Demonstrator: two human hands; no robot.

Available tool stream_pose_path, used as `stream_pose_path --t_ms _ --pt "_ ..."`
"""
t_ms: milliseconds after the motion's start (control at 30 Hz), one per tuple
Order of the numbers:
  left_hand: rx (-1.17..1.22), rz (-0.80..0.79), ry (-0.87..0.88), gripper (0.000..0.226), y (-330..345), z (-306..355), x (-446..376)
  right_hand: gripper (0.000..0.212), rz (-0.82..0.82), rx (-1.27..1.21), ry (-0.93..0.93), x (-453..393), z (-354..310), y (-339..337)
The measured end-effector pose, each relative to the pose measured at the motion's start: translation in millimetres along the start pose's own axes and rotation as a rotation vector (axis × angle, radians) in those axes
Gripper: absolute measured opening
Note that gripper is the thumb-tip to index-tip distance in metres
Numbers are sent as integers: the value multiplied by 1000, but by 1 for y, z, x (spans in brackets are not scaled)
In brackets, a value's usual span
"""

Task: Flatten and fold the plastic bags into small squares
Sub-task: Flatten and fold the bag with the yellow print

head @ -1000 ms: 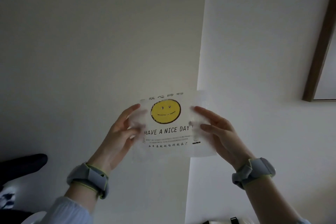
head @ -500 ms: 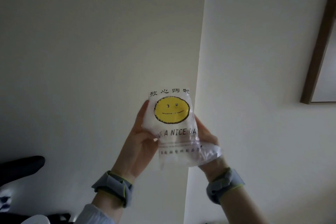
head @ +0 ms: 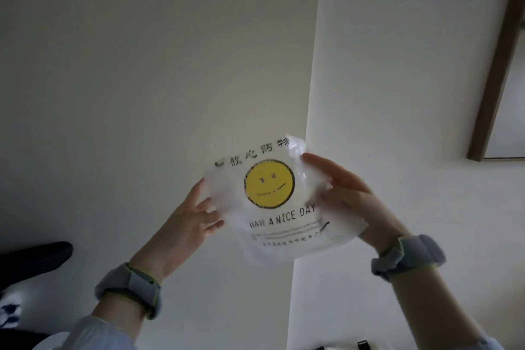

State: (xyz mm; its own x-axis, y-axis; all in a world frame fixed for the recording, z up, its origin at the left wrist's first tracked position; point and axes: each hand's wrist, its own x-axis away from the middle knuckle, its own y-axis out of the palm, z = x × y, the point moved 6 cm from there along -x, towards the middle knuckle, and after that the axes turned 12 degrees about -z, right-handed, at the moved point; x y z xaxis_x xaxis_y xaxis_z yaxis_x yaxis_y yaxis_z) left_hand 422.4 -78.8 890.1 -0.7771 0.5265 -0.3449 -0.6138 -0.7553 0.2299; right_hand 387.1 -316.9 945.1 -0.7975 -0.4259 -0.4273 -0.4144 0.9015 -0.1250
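Observation:
A white translucent plastic bag (head: 279,224) with a yellow smiley face and the words HAVE A NICE DAY is held up in the air in front of a pale wall. My left hand (head: 189,217) holds its left edge, fingers partly behind the film. My right hand (head: 345,196) grips the right edge, thumb and fingers curled round crumpled plastic. The bag is spread wide and tilted, its right side higher. Both wrists wear grey bands.
A wall corner (head: 314,88) runs down behind the bag. A dark wooden frame (head: 494,71) stands at the upper right. A dark object (head: 31,260) lies at the lower left.
The bag was spread flat, then bunched narrow between my hands. Now my hands have pulled apart again and the bag is spread wide, tilted up to the right.

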Motion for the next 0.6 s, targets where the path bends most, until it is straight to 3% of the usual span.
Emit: stream_pose_path --t_ms 100,200,267,333,400,500,600 --pt "-395 220 -105 47 -25 14 12 64 -46 354 86 4 -21 -5" --pt "-673 438 23 30 -24 41 16 65 -125 571 167 0 -30 4" --pt "-615 350 87 26 0 49 9 65 -179 674 196 -4 -34 16" --pt "-574 190 -2 33 24 39 -1 70 -237 712 190 -9 -36 29" --pt "-536 104 -116 33 40 27 -7 70 -267 689 175 -9 -40 35" --pt "-399 147 -120 17 40 26 -5 59 -260 540 108 -7 -41 30" --pt "-221 194 -92 18 32 28 -1 42 106 138 43 8 -34 -10"
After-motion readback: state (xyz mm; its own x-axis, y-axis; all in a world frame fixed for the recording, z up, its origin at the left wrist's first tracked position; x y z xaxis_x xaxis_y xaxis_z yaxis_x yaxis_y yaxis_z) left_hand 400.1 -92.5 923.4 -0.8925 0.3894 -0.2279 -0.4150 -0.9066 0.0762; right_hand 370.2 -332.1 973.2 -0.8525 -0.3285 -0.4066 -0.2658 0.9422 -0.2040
